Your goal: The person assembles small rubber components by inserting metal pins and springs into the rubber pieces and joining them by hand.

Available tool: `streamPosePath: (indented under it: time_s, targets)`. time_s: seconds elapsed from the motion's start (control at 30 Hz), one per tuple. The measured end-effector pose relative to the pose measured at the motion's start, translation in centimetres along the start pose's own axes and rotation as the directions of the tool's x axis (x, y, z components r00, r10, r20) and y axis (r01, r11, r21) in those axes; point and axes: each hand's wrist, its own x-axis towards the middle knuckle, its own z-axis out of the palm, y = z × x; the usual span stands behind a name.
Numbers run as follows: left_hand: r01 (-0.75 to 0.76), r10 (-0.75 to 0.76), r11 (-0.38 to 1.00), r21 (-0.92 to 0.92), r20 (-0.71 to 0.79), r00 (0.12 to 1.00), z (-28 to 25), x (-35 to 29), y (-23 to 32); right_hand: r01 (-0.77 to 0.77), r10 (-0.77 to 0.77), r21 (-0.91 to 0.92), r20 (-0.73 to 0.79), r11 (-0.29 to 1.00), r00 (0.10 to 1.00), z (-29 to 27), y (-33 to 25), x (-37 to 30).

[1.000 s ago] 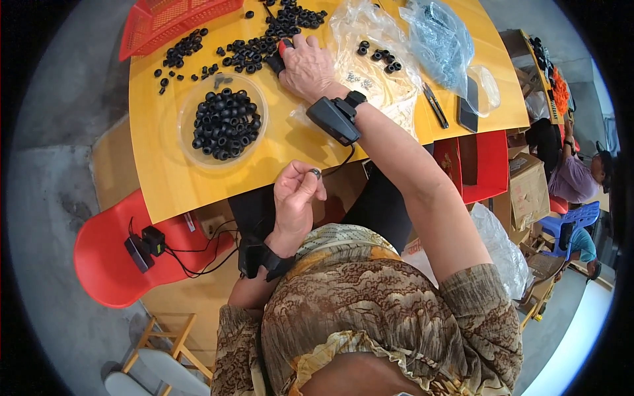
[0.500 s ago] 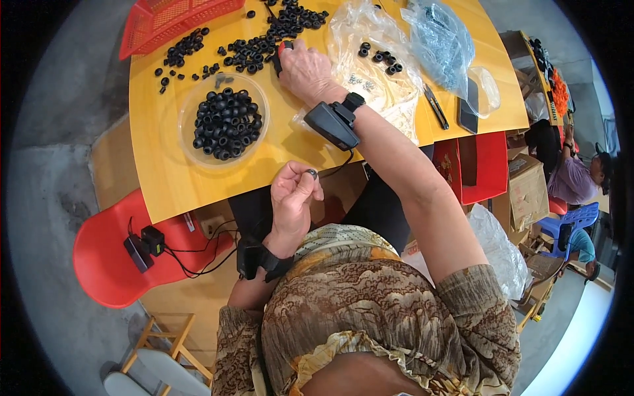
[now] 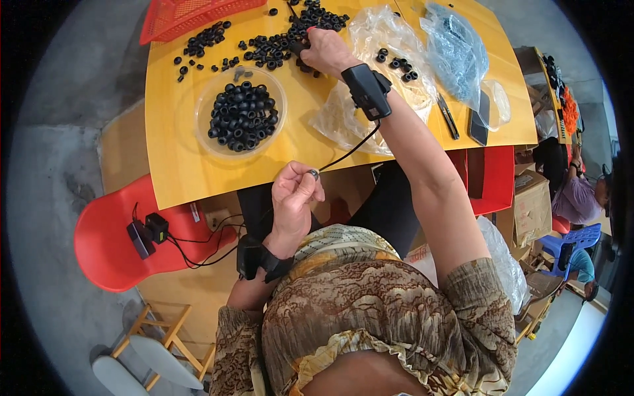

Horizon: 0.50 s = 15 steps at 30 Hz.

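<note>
My left hand [image 3: 294,198] is held near my body, below the table's front edge, with thumb and fingers pinching a small dark round piece [image 3: 313,174]. My right hand [image 3: 328,52] reaches over the table to the pile of small black rings [image 3: 271,49]. Its fingers are closed round a red-and-black tool [image 3: 299,48]; the hand covers much of it, so its kind does not show. Left of that hand, a clear round tub [image 3: 283,112] holds many black ring-shaped parts [image 3: 243,117].
A red plastic basket [image 3: 191,20] stands at the far left. Right of my hand lie a clear plastic bag [image 3: 343,122] with several black rings on it, a bluish bag [image 3: 456,56], a cutter knife [image 3: 448,117] and a phone [image 3: 480,119]. A red stool [image 3: 112,244] carries cabled devices.
The view has shifted, so the table sits further right and higher. My right hand has moved slightly farther into the black rings, and its wrist has turned. The left hand keeps its pinch.
</note>
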Motion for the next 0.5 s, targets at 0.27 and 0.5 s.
streamPosePath:
  time_s: [0.27,0.5]
  targets:
    - [-0.01,0.008,0.999,0.04,0.051,0.999,-0.5,-0.1,-0.2,-0.219,0.229,0.505,0.042,0.835,0.972,-0.1,2.5,0.1]
    - [-0.021,0.021,1.0,0.001,0.014,1.0,0.1,-0.1,0.4,-0.248,0.344,0.961,0.274,-0.118,0.898,-1.0,1.3,-0.7]
